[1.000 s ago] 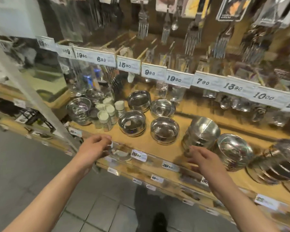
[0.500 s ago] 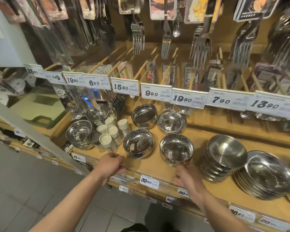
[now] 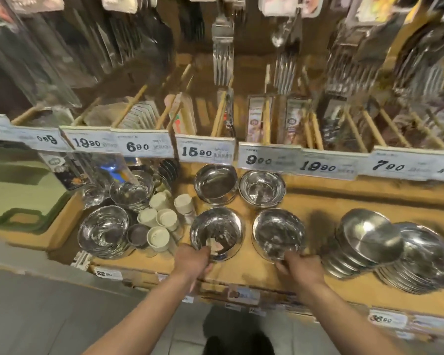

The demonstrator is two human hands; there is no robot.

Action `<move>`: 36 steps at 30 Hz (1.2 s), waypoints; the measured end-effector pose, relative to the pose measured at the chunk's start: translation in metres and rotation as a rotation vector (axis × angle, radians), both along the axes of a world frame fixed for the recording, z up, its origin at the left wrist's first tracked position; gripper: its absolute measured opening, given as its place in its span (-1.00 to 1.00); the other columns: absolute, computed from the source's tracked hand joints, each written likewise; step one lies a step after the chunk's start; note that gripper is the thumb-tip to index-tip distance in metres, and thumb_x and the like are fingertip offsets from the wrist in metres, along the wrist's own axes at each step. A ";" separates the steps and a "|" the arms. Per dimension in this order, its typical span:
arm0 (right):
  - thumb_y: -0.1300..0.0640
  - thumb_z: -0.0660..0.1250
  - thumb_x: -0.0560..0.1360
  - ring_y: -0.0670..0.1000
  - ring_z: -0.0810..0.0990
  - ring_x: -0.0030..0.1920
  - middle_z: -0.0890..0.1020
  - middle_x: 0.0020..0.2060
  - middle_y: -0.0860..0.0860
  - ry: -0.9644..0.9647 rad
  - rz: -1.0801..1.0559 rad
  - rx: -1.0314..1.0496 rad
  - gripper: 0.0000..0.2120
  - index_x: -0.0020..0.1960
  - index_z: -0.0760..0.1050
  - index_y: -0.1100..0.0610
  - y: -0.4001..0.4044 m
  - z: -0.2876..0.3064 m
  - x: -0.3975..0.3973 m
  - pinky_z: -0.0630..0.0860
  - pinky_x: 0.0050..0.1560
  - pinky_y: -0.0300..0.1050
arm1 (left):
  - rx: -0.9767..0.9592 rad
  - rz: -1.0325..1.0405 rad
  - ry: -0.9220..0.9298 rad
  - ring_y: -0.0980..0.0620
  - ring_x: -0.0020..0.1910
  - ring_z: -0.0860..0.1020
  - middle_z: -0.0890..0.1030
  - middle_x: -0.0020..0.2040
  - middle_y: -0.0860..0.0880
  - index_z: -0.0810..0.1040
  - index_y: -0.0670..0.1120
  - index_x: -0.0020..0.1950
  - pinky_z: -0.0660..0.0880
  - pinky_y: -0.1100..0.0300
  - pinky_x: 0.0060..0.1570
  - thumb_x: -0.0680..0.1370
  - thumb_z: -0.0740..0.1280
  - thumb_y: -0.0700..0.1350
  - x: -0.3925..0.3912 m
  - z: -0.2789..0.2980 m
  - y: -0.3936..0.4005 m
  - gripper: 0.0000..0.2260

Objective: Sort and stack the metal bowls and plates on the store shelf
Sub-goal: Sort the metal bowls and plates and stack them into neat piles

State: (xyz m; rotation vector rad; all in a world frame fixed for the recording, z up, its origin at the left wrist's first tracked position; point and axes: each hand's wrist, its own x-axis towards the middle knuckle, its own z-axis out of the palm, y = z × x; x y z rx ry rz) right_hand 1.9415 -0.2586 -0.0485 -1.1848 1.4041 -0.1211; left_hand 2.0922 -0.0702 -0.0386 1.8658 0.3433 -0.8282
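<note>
Several shiny metal bowls stand on the wooden shelf (image 3: 254, 267). My left hand (image 3: 191, 261) grips the near rim of the front left bowl (image 3: 215, 233). My right hand (image 3: 301, 269) grips the near rim of the front right bowl (image 3: 278, 234). Behind them sit two more bowls, one at back left (image 3: 215, 184) and one at back right (image 3: 262, 188). To the right, a tilted stack of bowls (image 3: 364, 239) leans beside a stack of metal plates (image 3: 426, 262). Another bowl stack (image 3: 103, 231) stands at the left.
Small white-capped jars (image 3: 162, 221) crowd between the left bowls and the middle ones. Price tags (image 3: 205, 151) hang along the upper shelf edge, with forks (image 3: 223, 55) and packaged cutlery above. A green tray (image 3: 18, 196) lies far left. Grey floor tiles lie below.
Both hands moved forward from the shelf's front edge onto the rims of the two front bowls. The view shifted left and closer to the shelf.
</note>
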 end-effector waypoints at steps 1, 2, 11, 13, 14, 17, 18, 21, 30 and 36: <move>0.18 0.45 0.47 0.18 0.71 -0.10 0.69 -0.05 0.26 -0.026 -0.039 0.022 -0.60 0.20 0.52 0.40 0.001 0.001 0.002 0.67 -0.16 -0.04 | 0.009 -0.002 -0.001 -0.12 -0.34 0.62 0.68 -0.21 -0.24 0.57 -0.31 0.01 0.66 -0.06 -0.12 0.58 0.36 -0.25 0.002 -0.003 0.000 -0.88; 0.25 0.46 0.49 0.12 0.71 -0.21 0.70 -0.12 0.23 -0.060 -0.089 0.052 -0.74 0.10 0.55 0.38 0.003 0.003 0.004 0.67 -0.30 -0.12 | 0.018 0.001 -0.004 -0.13 -0.32 0.62 0.69 -0.15 -0.29 0.55 -0.34 0.08 0.64 -0.06 -0.10 0.57 0.35 -0.27 0.004 -0.006 0.000 -0.84; 0.36 0.34 0.57 0.08 0.74 -0.17 0.70 -0.01 0.22 -0.259 -0.143 0.136 -0.87 0.12 0.53 0.30 0.016 0.034 -0.004 0.64 -0.38 -0.23 | -0.064 -0.067 0.110 -0.06 -0.10 0.65 0.63 0.18 -0.27 0.48 -0.29 0.32 0.62 0.23 -0.34 0.58 0.37 -0.30 0.020 0.005 0.005 -0.68; 0.36 0.32 0.58 0.10 0.75 -0.10 0.72 0.00 0.21 -0.317 -0.126 0.148 -0.83 0.17 0.54 0.29 0.018 0.042 -0.007 0.66 -0.34 -0.23 | -0.108 -0.109 0.107 -0.02 -0.20 0.61 0.58 0.27 -0.32 0.36 -0.26 0.45 0.66 0.11 -0.12 0.58 0.36 -0.30 0.020 0.012 0.011 -0.56; 0.35 0.32 0.58 0.12 0.75 -0.08 0.74 -0.01 0.20 -0.347 -0.119 0.157 -0.82 0.17 0.54 0.28 0.019 0.047 -0.009 0.67 -0.32 -0.22 | -0.125 -0.133 0.092 -0.02 -0.23 0.58 0.53 0.32 -0.36 0.29 -0.23 0.49 0.65 0.12 -0.17 0.59 0.34 -0.30 0.021 0.016 0.014 -0.51; 0.35 0.33 0.58 0.12 0.76 -0.06 0.75 -0.06 0.19 -0.403 -0.079 0.160 -0.82 0.18 0.54 0.29 0.019 0.060 -0.014 0.67 -0.28 -0.22 | -0.128 -0.226 -0.023 0.04 -0.38 0.49 0.58 0.19 -0.43 0.34 -0.28 0.44 0.47 0.27 -0.52 0.61 0.30 -0.29 0.022 0.024 0.019 -0.59; 0.35 0.32 0.58 0.11 0.76 -0.06 0.75 -0.07 0.19 -0.411 -0.074 0.150 -0.82 0.18 0.54 0.29 0.019 0.063 -0.015 0.67 -0.29 -0.23 | -0.119 -0.249 -0.059 0.06 -0.41 0.49 0.63 0.10 -0.40 0.36 -0.30 0.42 0.50 0.27 -0.49 0.61 0.32 -0.26 0.022 0.027 0.020 -0.61; 0.38 0.30 0.58 0.10 0.76 -0.15 0.72 -0.02 0.24 -0.426 -0.100 0.138 -0.83 0.17 0.50 0.33 0.017 0.072 -0.015 0.66 -0.34 -0.23 | -0.170 -0.263 -0.093 -0.01 -0.21 0.64 0.64 0.15 -0.34 0.34 -0.21 0.42 0.61 0.25 -0.31 0.60 0.36 -0.20 0.022 0.033 0.022 -0.58; 0.39 0.36 0.53 0.13 0.75 -0.21 0.73 -0.12 0.28 -0.414 -0.006 0.143 -0.84 0.11 0.53 0.38 0.029 0.085 0.016 0.69 -0.24 -0.10 | -0.093 -0.244 -0.104 -0.14 0.00 0.64 0.62 0.11 -0.29 0.36 -0.17 0.28 0.56 0.23 -0.32 0.54 0.42 -0.29 0.014 0.040 0.007 -0.62; 0.38 0.34 0.55 0.12 0.72 -0.18 0.68 0.03 0.31 -0.309 0.081 0.202 -0.79 0.17 0.50 0.34 0.050 0.078 0.041 0.64 -0.41 -0.22 | -0.129 -0.218 -0.068 -0.04 -0.17 0.69 0.68 -0.01 -0.19 0.32 -0.18 0.39 0.61 0.18 -0.28 0.60 0.37 -0.21 0.015 0.031 0.019 -0.60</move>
